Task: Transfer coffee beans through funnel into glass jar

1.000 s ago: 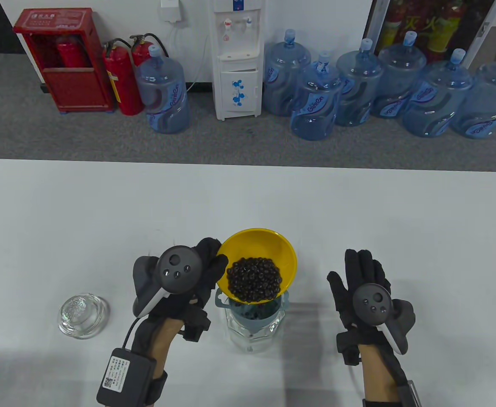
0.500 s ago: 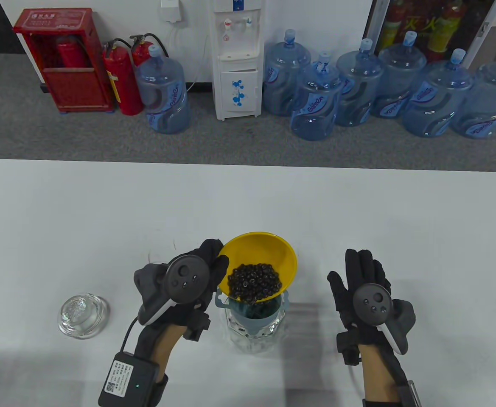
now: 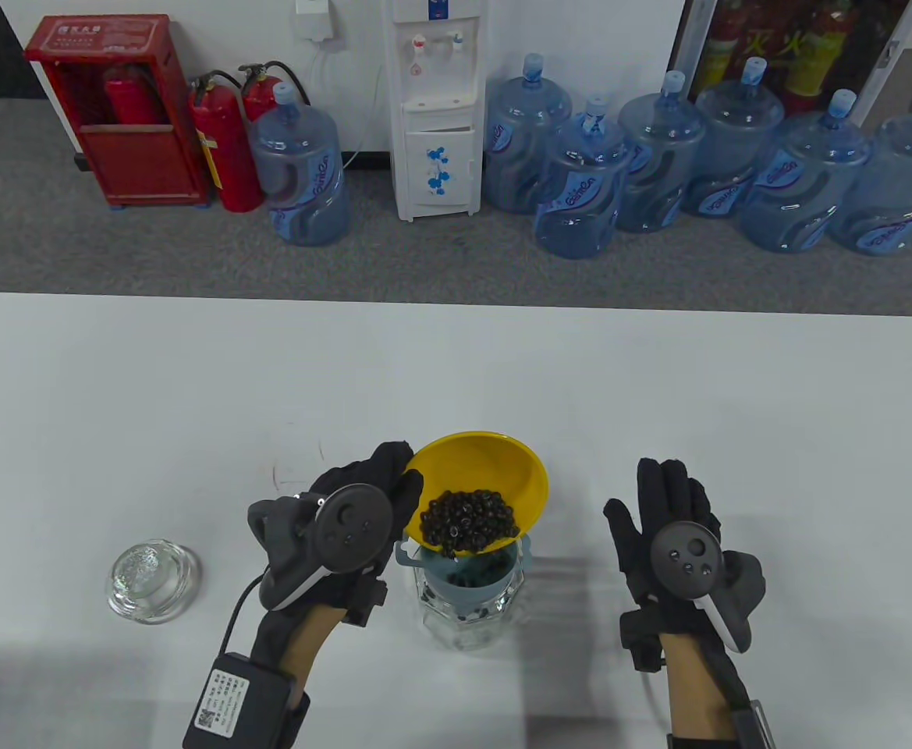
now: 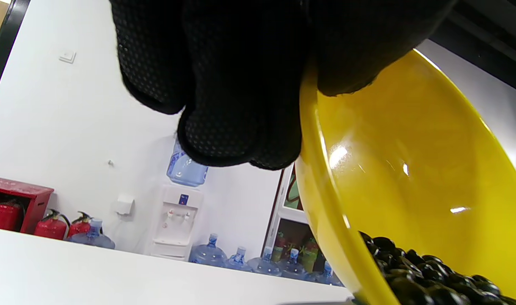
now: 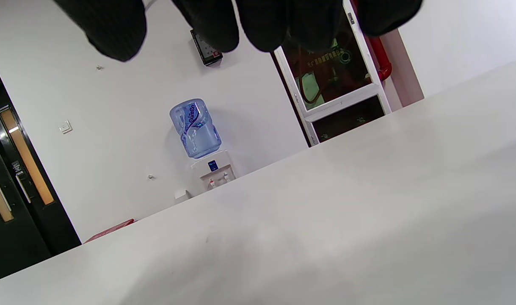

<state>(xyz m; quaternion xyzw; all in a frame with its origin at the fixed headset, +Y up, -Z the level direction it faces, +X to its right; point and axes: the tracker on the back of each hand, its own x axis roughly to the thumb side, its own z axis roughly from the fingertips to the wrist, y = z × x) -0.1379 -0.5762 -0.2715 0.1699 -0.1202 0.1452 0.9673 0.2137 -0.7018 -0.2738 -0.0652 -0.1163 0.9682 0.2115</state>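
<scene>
A gloved left hand grips the rim of a yellow bowl at the bowl's 9 o'clock edge, its fingers clamped on that rim, and holds the bowl tilted down toward 6 o'clock over a blue-grey funnel. Dark coffee beans are heaped against the bowl's lower lip, with a few at the very edge above the funnel's mouth. The funnel sits in the neck of a faceted glass jar standing near the desk's 6 o'clock edge. A glass lid lies on the desk at the jar's 9 o'clock, well apart. The right hand is at the jar's 3 o'clock, palm down, fingers extended and holding nothing.
</scene>
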